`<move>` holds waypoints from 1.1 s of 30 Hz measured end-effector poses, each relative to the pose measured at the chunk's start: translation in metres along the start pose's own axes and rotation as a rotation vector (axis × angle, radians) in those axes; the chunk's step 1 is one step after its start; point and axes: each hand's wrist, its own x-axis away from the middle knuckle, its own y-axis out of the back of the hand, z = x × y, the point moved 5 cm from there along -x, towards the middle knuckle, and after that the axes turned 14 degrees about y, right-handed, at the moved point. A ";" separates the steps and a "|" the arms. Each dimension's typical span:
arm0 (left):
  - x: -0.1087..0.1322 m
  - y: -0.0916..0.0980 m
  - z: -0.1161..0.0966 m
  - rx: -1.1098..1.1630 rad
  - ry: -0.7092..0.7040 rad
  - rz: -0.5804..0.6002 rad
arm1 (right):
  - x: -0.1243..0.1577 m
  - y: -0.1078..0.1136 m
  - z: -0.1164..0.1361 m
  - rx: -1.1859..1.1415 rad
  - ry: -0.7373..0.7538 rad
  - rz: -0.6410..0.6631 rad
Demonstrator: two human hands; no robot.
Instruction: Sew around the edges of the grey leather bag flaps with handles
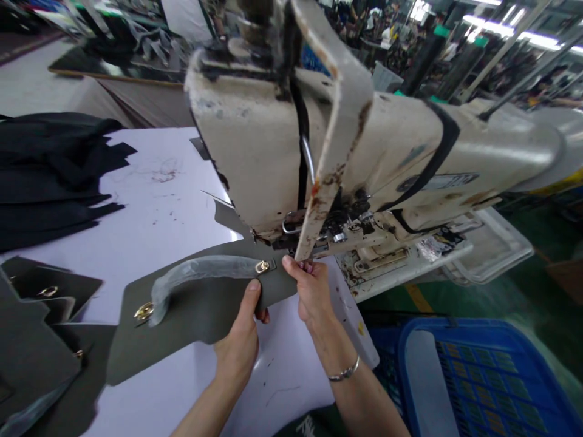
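A dark grey bag panel (195,309) lies on the white table, partly under the head of a sewing machine (268,145). A handle (204,267) wrapped in clear plastic arches over it, fixed by gold-coloured metal fittings at both ends. My left hand (241,337) grips the panel's near edge, thumb on top beside the right fitting and fingers underneath. At the panel's right end my right hand (314,291) is closed on its edge, just below the tip of the machine's rusty lever (332,145). The needle area is mostly hidden behind that lever.
More grey panels (36,358) with fittings lie at the left, below a pile of black pieces (50,176). A blue plastic basket (483,328) stands low at the right. Loose threads lie on the white tabletop (159,194). Behind is another table (122,67).
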 end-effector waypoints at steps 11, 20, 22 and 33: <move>-0.031 0.011 -0.103 -0.300 -0.479 0.449 | 0.005 0.026 0.052 0.662 0.481 0.035; -0.150 -0.030 -0.112 -1.273 -1.044 0.111 | 0.058 -0.052 0.048 -0.049 -0.158 0.450; -0.141 -0.018 -0.113 -1.260 -1.043 0.028 | 0.059 -0.067 0.038 -0.287 -0.327 0.438; -0.092 0.022 -0.120 -1.227 -0.997 -0.217 | 0.038 -0.097 0.008 -0.702 -0.649 0.224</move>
